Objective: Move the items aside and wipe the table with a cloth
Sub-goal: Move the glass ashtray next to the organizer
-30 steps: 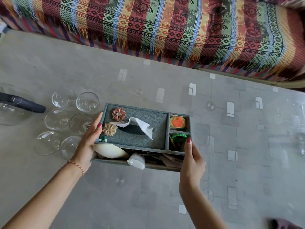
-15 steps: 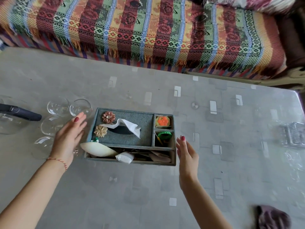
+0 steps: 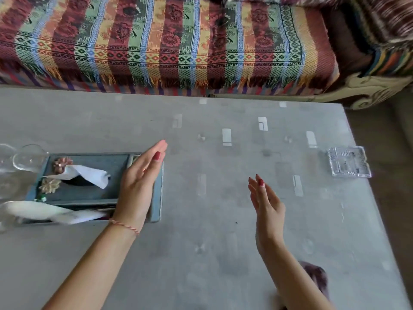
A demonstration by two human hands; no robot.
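Grey patterned counter point(image 3: 201, 253) takes up most of the shot, with a sofa under a striped woven throw point(image 3: 156, 41) running along its far edge. Over at the left edge of the counter sits the grey fabric tissue box organizer point(image 3: 89, 193), a white tissue point(image 3: 89, 175) poking out of the top slot and two little fabric flowers point(image 3: 57, 173) stuck on its lid. Some clear glasses point(image 3: 28, 157) are bunched right beside the organizer's far left corner, partly cut off by the frame.

The person's left hand point(image 3: 140, 184) is over the organizer's right end, fingers straight and together, not gripping anything; can't really tell if the palm is touching the box or just above it. There's a thin red string bracelet point(image 3: 125, 225) on that wrist. The right hand point(image 3: 266, 202) is up in the air over the middle of the counter, fingers relaxed and loosely spread, holding nothing.

Near the right edge of the counter there's a clear glass ashtray point(image 3: 348, 162), well apart from both hands. The dark purplish cloth point(image 3: 317, 278) is lying near the front right corner, half hidden behind the right forearm.
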